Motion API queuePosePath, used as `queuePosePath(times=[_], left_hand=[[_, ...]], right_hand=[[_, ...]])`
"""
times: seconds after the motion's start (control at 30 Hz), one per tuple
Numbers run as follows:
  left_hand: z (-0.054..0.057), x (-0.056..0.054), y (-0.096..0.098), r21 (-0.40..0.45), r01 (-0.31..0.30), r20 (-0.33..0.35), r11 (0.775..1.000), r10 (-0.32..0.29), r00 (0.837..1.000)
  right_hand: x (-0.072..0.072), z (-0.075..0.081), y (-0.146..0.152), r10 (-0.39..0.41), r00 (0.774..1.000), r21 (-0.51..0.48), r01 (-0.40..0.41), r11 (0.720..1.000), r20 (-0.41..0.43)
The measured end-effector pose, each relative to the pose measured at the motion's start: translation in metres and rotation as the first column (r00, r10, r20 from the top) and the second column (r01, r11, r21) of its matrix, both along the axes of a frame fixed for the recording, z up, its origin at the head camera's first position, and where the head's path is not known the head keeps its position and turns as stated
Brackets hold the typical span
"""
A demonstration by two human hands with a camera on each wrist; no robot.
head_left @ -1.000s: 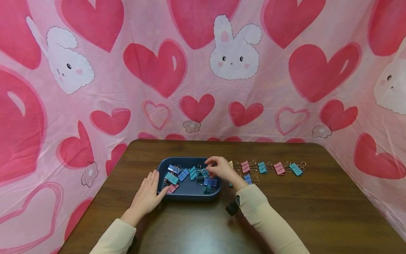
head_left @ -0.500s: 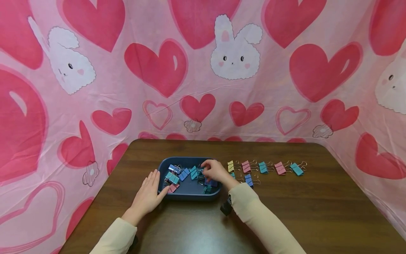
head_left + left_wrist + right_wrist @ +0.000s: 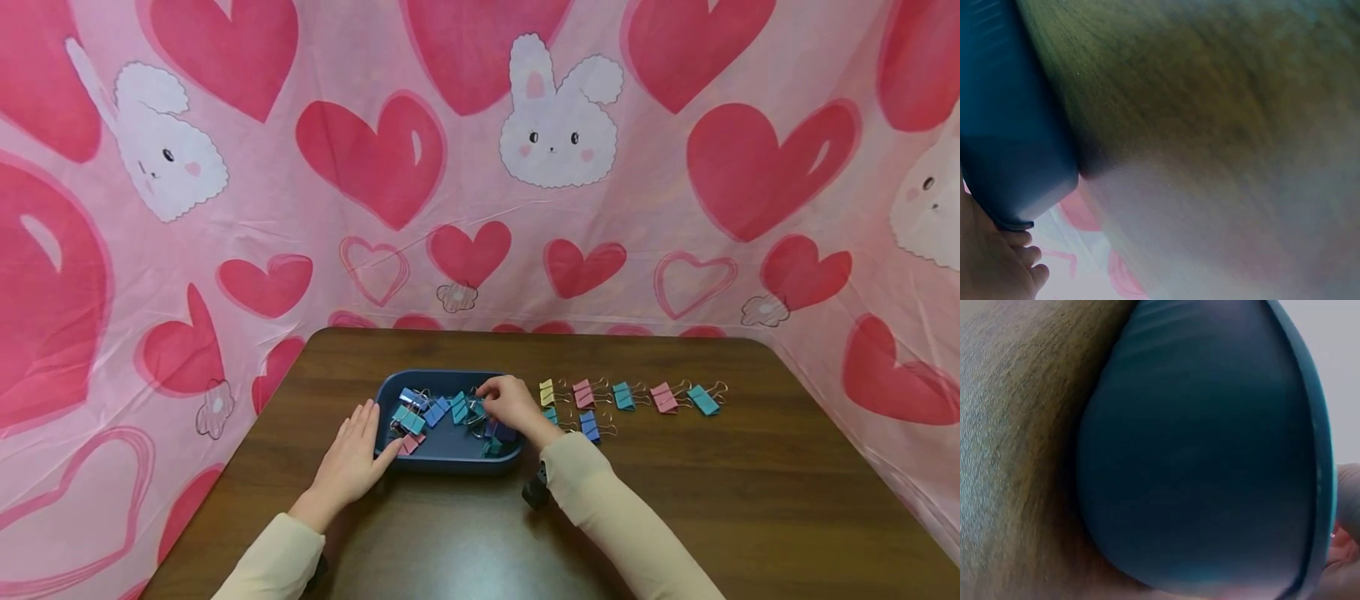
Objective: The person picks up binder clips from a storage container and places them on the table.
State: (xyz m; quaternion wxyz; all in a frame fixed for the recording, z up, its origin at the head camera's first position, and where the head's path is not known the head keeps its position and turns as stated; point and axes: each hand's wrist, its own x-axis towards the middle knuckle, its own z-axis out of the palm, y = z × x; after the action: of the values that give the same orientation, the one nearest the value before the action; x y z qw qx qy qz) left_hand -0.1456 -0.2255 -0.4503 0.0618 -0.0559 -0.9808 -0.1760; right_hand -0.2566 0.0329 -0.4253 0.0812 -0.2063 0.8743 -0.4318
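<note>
In the head view, my left hand (image 3: 345, 462) rests on the left end of a dark blue tray (image 3: 450, 467), its fingers straight along the rim and its thumb at the front corner. My right hand (image 3: 513, 408) reaches over the tray's right end with bent fingers, pinching at a teal binder clip (image 3: 476, 410). Its fingertips partly cover that clip. Other clips lie in the tray: a blue binder clip (image 3: 436, 411), a light teal binder clip (image 3: 408, 420) and a pink binder clip (image 3: 410, 443). The wrist views mostly show the tray's outer wall (image 3: 1197, 450).
Right of the tray, binder clips lie in rows on the brown wooden table (image 3: 720, 500): a yellow clip (image 3: 547, 392), a pink clip (image 3: 583, 394), a blue clip (image 3: 589, 426) and several others. A pink heart-patterned cloth (image 3: 465, 192) hangs behind the table.
My right hand has moved left and down onto the clips in the tray, and its fingers have drawn closer together. My left hand stays on the rim.
</note>
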Motion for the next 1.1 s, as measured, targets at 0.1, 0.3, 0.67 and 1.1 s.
queuePosePath(times=[0.1,0.3,0.67,1.1], left_hand=[[0.0,0.0,0.0,0.0,-0.001,0.0,1.0,0.001,1.0],[0.001,0.0,0.001,0.007,0.002,-0.005,1.0,-0.002,1.0],[-0.001,0.001,0.0,0.014,0.0,-0.012,1.0,0.0,1.0],[-0.001,0.002,-0.001,0.015,0.004,-0.015,1.0,-0.004,1.0]], right_hand=[[0.0,0.002,0.003,-0.016,1.0,-0.015,0.016,1.0,-0.024],[0.0,0.011,0.009,-0.063,0.996,-0.077,0.059,0.995,-0.06],[0.004,0.026,0.023,-0.115,0.993,-0.266,0.106,0.958,-0.019],[0.003,0.037,0.059,-0.167,0.981,-0.478,0.194,0.857,0.1]])
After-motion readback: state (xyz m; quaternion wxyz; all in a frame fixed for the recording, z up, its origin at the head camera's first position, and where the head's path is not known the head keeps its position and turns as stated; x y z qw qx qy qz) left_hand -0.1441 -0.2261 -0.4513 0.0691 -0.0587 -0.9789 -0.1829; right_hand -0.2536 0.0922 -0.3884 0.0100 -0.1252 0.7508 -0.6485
